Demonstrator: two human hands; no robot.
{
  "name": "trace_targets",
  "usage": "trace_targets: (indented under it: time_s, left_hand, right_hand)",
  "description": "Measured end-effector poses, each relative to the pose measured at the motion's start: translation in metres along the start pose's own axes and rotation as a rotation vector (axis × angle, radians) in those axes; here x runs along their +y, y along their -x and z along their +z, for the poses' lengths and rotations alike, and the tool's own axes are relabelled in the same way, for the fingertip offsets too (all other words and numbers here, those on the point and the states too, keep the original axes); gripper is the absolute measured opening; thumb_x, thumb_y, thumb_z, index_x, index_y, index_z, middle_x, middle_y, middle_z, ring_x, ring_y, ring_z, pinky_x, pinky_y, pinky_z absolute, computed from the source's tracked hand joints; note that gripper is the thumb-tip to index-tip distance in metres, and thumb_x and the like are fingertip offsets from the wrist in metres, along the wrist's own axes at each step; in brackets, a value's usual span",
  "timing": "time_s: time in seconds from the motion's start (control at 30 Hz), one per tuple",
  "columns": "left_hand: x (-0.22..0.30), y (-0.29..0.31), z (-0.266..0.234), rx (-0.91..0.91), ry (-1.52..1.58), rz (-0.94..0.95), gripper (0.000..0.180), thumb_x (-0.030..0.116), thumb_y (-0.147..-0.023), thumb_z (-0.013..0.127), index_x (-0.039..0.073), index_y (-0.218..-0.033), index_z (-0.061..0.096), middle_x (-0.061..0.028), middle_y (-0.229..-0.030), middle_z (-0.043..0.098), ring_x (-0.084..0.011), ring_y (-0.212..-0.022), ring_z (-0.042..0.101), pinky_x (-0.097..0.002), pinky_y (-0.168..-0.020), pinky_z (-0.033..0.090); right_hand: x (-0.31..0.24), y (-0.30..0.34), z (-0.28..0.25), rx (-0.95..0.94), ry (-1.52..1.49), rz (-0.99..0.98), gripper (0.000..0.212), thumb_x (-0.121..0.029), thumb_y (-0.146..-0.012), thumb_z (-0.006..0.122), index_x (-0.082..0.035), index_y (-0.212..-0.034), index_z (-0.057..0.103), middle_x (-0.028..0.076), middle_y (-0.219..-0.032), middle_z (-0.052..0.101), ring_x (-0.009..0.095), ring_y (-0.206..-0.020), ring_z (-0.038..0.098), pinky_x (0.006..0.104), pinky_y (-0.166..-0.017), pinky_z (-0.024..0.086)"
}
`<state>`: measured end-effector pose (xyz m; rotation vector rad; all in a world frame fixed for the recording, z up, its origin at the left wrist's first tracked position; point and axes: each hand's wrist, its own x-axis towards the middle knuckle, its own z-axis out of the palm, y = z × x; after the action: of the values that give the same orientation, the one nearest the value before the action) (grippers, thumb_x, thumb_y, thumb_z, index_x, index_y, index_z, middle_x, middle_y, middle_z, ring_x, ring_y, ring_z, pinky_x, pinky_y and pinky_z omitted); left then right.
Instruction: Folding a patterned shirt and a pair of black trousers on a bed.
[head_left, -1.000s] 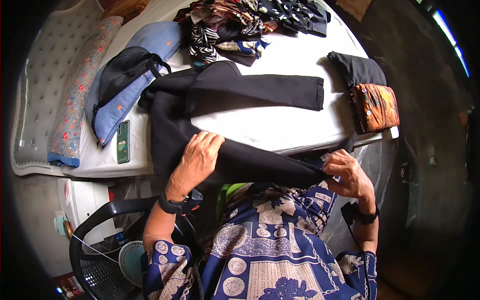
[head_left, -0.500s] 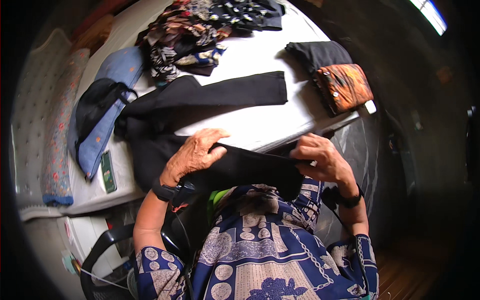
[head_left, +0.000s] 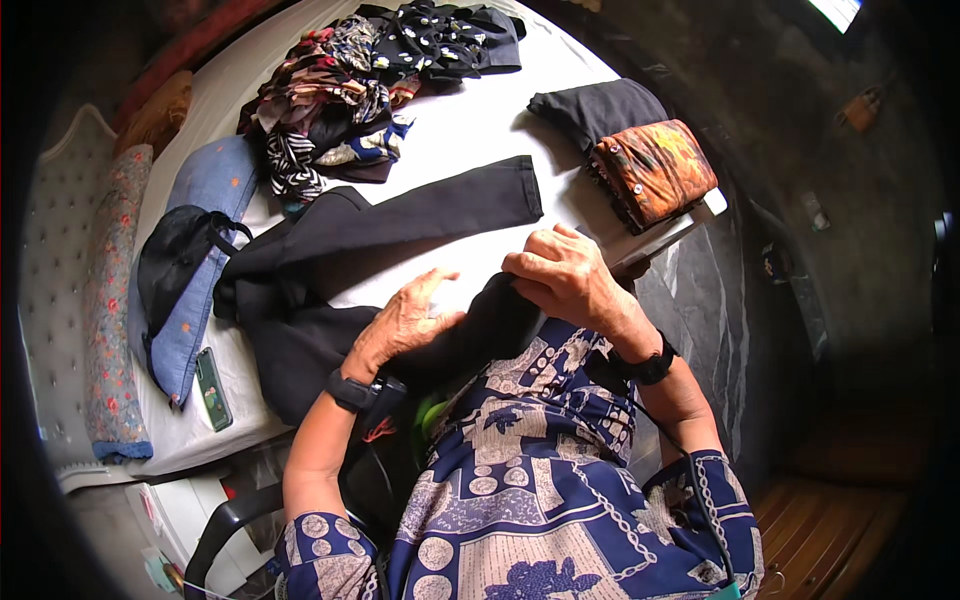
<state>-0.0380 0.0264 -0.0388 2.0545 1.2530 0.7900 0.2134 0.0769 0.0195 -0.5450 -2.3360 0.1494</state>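
Observation:
Black trousers (head_left: 300,335) lie spread on the bed, one leg (head_left: 440,205) stretched out flat to the right with its hem at the end. The other leg sags along the bed's near side, against my front. My right hand (head_left: 568,272) is closed around the end of that nearer leg, fingers pinched on the cloth. Over the same leg rests my left hand (head_left: 405,320), its fingers stretched out and the thumb apart. Cloth hangs slack and folded between both hands. Part of the nearer leg is hidden under my left hand.
A heap of patterned clothes (head_left: 330,110) lies at the far side. Folded black cloth (head_left: 600,108) and an orange patterned folded piece (head_left: 655,172) sit at the right edge. To the left are a blue cloth (head_left: 205,190), a black bag-like item (head_left: 178,255) and a green phone (head_left: 213,388).
My right hand has moved left and away from me, closer to my left hand. The trouser leg, stretched taut before, now hangs slack. The whole view has shifted slightly.

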Motion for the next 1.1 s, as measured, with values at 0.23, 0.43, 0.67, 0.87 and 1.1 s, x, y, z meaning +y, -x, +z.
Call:
trace_targets:
  time_s: [0.23,0.43,0.67,0.87,1.1]
  left_hand:
    - [0.009,0.02,0.008,-0.351,0.401,-0.195,0.015,0.011,-0.085,0.063,-0.001,-0.094,0.06,-0.0048,-0.083,0.062,-0.0123,-0.08,0.058,-0.0281,-0.074,0.047]
    - [0.036,0.051,-0.06,0.094,0.001,-0.199,0.021,0.01,-0.079,0.067,0.001,-0.096,0.058,-0.0173,-0.088,0.061,-0.0335,-0.082,0.062,-0.0366,-0.073,0.048]
    - [0.019,0.06,-0.072,0.359,-0.348,-0.213,0.014,0.002,-0.079,0.065,-0.001,-0.087,0.054,-0.0151,-0.082,0.056,-0.0337,-0.076,0.058,-0.0384,-0.069,0.046]
    - [0.017,0.056,-0.07,0.435,-0.356,-0.143,0.015,-0.001,-0.077,0.067,0.001,-0.087,0.056,-0.0142,-0.081,0.056,-0.0351,-0.072,0.058,-0.0392,-0.063,0.047]
    - [0.01,0.068,-0.083,0.635,-0.347,-0.202,0.013,-0.002,-0.078,0.066,0.0,-0.086,0.056,-0.0126,-0.082,0.058,-0.0308,-0.076,0.059,-0.0378,-0.069,0.047]
  right_hand:
    - [0.05,0.052,-0.008,-0.087,0.009,0.385,0.03,-0.024,-0.072,0.078,-0.006,-0.073,0.055,0.009,-0.07,0.057,0.029,-0.066,0.057,0.0363,-0.062,0.045]
    - [0.06,0.093,0.007,-0.407,-0.133,0.43,0.018,-0.014,-0.075,0.073,-0.008,-0.087,0.062,0.007,-0.085,0.062,0.029,-0.081,0.057,0.0384,-0.078,0.043]
    - [0.05,0.068,0.031,-0.276,-0.167,0.463,0.019,-0.015,-0.078,0.071,-0.007,-0.091,0.06,0.011,-0.088,0.057,0.029,-0.079,0.057,0.0375,-0.073,0.045]
    - [0.022,0.072,0.078,-0.424,0.216,0.256,0.034,-0.02,-0.075,0.07,-0.008,-0.103,0.055,0.013,-0.094,0.054,0.031,-0.097,0.053,0.044,-0.085,0.041]
    - [0.032,0.056,0.068,-0.35,0.098,0.344,0.021,-0.016,-0.073,0.068,-0.009,-0.088,0.056,0.009,-0.087,0.053,0.028,-0.09,0.052,0.0404,-0.08,0.039]
